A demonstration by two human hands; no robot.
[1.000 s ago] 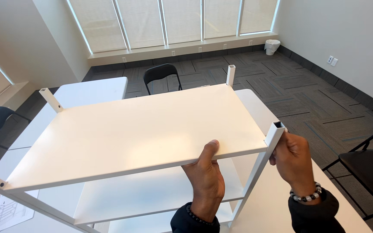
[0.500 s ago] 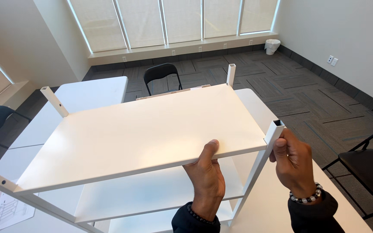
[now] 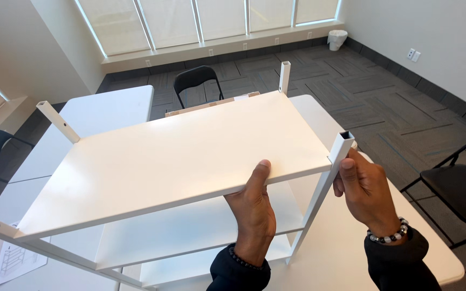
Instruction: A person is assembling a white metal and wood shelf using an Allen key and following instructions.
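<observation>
White shelf unit [image 3: 190, 156], lower shelves half hidden, left hand [image 3: 254, 210] fingers underneath

The left hand [image 3: 253, 211] grips the near edge of the top shelf [image 3: 190, 156] of a white rack, thumb on top and fingers underneath. The right hand [image 3: 367, 191] wraps around the square post [image 3: 324, 186] just right of that thumb. A lower shelf [image 3: 190, 229] lies beneath the fingers, and a white table [image 3: 346, 242] below both wrists.
</observation>
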